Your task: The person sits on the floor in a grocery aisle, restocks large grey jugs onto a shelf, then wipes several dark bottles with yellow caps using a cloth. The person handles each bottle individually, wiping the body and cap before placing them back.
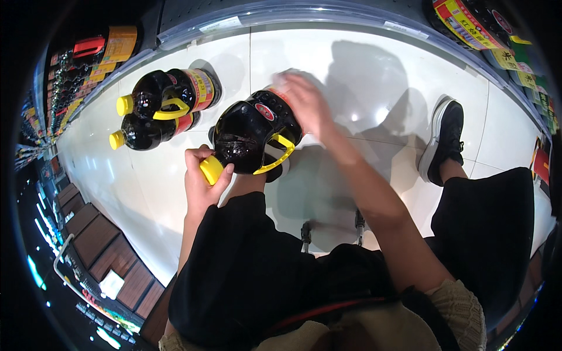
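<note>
A large dark plastic bottle [241,127], with a yellow side handle [281,155] and a red oval emblem, is tilted in front of me above my foot. Around its yellow cap [212,170] and neck, the fingers and thumb of my left hand [202,180] are closed. My right hand [307,103] lies against the label near the bottle's base, blurred. Something pale shows at its fingertips, too smeared to identify. To the left, two similar yellow-capped bottles, a nearer one [153,130] and a farther one [180,92], lie side by side on the floor.
A low shelf edge [307,16] curves across the front over the white tiled floor [145,188]. Packed bottles [94,57] fill shelving at left; another large bottle [467,24] stands at right. My shoe [445,140] is planted at right. Stool legs [360,228] show beneath me.
</note>
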A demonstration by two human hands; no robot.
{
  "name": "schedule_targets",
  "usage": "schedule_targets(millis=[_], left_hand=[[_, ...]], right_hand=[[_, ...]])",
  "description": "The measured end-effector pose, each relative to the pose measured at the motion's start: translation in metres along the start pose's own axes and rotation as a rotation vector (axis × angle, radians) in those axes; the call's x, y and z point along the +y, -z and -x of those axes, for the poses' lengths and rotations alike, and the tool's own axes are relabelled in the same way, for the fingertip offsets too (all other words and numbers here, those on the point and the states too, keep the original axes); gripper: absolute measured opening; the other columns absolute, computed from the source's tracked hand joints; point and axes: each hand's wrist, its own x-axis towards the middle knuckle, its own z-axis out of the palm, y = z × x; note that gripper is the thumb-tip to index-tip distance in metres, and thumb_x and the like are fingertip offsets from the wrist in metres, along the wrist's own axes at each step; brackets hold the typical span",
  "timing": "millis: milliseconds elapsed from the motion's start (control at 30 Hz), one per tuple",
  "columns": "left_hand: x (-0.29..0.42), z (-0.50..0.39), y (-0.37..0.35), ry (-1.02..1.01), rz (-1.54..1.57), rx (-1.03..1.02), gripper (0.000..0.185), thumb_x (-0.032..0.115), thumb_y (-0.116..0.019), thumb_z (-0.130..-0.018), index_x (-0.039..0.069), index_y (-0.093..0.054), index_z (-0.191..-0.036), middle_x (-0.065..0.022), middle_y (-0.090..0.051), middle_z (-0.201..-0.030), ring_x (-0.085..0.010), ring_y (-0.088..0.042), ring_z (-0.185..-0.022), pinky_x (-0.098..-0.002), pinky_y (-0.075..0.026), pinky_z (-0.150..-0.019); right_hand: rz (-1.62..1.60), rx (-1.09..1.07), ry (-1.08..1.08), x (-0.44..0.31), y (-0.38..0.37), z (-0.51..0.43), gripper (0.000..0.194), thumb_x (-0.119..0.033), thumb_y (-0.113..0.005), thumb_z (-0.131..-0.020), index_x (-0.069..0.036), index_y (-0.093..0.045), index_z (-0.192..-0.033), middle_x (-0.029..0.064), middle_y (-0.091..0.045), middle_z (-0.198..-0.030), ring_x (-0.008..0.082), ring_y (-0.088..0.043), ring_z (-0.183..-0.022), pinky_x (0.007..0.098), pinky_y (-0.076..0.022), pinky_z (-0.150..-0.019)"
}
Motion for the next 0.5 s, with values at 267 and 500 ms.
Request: schedule_targets(millis=[267,500], left_hand=[[0.001,-0.002,0.001,0.187,0.127,0.032,0.045,0.016,-0.079,-0.087,0.004,-0.044,-0.112,-0.0109,-0.056,-0.096,-0.0206,-0.055,-0.081,-0.0303,-0.047,-0.078],[0.016,-0.006,0.007,0.326,0.145,0.006,0.044,0.025,-0.076,-0.093,0.004,-0.042,-0.113,-0.0074,-0.056,-0.092,-0.0130,-0.054,-0.062,-0.0259,-0.044,-0.054]], right_hand=[[-0.262,-0.080,-0.219,0.036,-0.001,0.020,0.031,-0.021,-0.060,-0.100,-0.007,-0.067,-0.128,0.0105,-0.062,-0.134,0.0311,-0.057,-0.124,0.0409,-0.0433,-0.109],[-0.057,-0.100,0.276,-0.005,-0.006,0.045,0.031,-0.022,-0.066,-0.093,-0.011,-0.070,-0.121,0.0093,-0.061,-0.132,0.0341,-0.058,-0.122,0.0468,-0.0439,-0.106]])
